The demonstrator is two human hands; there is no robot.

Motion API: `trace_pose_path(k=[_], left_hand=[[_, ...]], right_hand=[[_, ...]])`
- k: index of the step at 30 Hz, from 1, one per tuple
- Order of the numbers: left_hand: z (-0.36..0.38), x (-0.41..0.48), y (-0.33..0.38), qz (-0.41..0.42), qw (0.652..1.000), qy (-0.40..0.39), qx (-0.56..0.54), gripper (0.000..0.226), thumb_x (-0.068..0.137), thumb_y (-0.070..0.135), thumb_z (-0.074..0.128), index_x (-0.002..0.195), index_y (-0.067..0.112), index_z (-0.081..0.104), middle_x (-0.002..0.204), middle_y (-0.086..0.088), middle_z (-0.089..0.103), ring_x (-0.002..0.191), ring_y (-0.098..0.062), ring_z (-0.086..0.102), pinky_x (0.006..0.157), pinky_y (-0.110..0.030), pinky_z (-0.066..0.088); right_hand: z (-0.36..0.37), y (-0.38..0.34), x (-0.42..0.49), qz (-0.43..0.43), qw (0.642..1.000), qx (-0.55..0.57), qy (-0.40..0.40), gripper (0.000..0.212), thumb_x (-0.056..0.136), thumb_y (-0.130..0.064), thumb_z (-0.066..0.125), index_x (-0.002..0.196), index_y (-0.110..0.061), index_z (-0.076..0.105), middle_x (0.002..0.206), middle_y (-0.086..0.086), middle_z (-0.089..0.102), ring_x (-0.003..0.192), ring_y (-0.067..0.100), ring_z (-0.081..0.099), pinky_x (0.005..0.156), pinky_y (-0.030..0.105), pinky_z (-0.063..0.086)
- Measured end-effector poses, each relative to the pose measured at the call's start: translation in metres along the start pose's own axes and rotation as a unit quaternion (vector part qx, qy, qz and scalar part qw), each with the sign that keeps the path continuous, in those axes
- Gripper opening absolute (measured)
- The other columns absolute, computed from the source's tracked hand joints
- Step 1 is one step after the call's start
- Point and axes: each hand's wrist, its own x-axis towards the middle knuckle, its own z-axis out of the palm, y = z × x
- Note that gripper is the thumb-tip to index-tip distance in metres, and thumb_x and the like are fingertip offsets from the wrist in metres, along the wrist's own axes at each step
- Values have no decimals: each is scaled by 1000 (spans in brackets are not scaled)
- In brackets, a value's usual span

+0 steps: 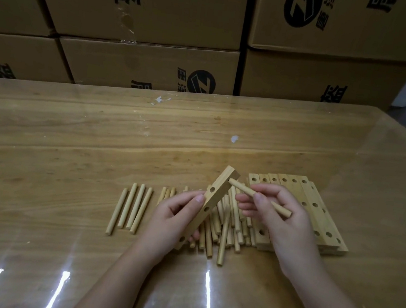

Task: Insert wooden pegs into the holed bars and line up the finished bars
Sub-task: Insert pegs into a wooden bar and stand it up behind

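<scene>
We log the table point(71, 137) — stacked holed bars point(321, 219) at right, peg pile point(223, 233) beside them. The left hand point(170, 221), forearm angled in, grips one bar point(220, 194) tilted over the pile; the right hand point(282, 227) pinches a single peg point(242, 188) — tip near that bar's upper end.

two hands, bare. left hand point(175, 218) at 6 o'clock of centre, right hand point(282, 225) at 4 o'clock. both forearms uncovered down to the bottom frame edge. fingernails short, rounded, plain.
</scene>
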Motion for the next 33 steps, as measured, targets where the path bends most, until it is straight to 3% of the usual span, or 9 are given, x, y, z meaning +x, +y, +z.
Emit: trace_pose_path(k=[3,6,9,12,15,22,26,30,33], left_hand=[[1,0,0,-1,1000,3,6,29,81,47,55,103,39,73,72,5,68,51,-11,58,46,-20,46],[4,-1,-1,9,1000,16,11,32,80,47,56,104,36,73,76,0,72,51,-11,58,46,-20,45],[9,-3,-1,30,999,25,18,33,81,40,56,108,30,72,76,3,72,61,-7,63,48,-20,48],[13,-4,0,52,998,29,25,39,83,34,54,115,18,68,74,10,71,63,0,62,49,-18,47],[14,-5,2,72,996,36,29,39,82,34,54,116,18,67,74,14,70,58,2,60,47,-16,44],[16,-5,-3,127,985,64,97,29,90,35,56,117,30,66,80,7,68,67,-3,63,52,-20,48],[18,-4,-4,204,961,80,170,36,91,37,53,123,22,62,74,4,63,67,-4,59,61,-16,45],[19,-3,-4,199,960,82,181,37,91,38,50,122,24,62,78,3,66,73,-7,62,67,-17,47],[16,0,-6,176,965,89,175,26,94,31,50,115,38,63,81,8,68,76,-2,64,67,-13,46]], right_hand=[[0,2,-1,-36,996,-80,8,12,88,-12,57,98,-13,63,88,-2,72,83,11,69,70,17,53],[1,2,-3,-81,987,-138,10,17,84,-25,57,99,-18,64,90,-11,71,87,6,68,74,18,54],[1,4,-4,-107,982,-157,21,22,84,-31,57,100,-19,64,93,-14,71,90,4,67,76,21,54],[2,4,-5,-106,984,-137,27,21,84,-27,57,100,-18,64,96,-10,71,90,6,68,77,20,53],[3,3,-5,-81,992,-89,33,18,84,-18,57,99,-13,65,94,-6,72,89,8,68,76,17,53],[3,-2,-4,-19,999,9,45,17,85,-14,55,97,-6,63,90,5,73,84,17,70,71,19,54],[5,-2,-5,5,997,60,50,23,83,-23,56,97,-7,64,89,9,73,85,22,70,70,20,54],[2,-4,-2,8,999,43,31,25,82,-25,57,100,-8,62,89,7,73,84,20,70,69,20,54],[-3,-7,0,-3,999,-42,10,33,78,-33,59,108,-18,59,86,0,73,77,11,68,65,16,52]])
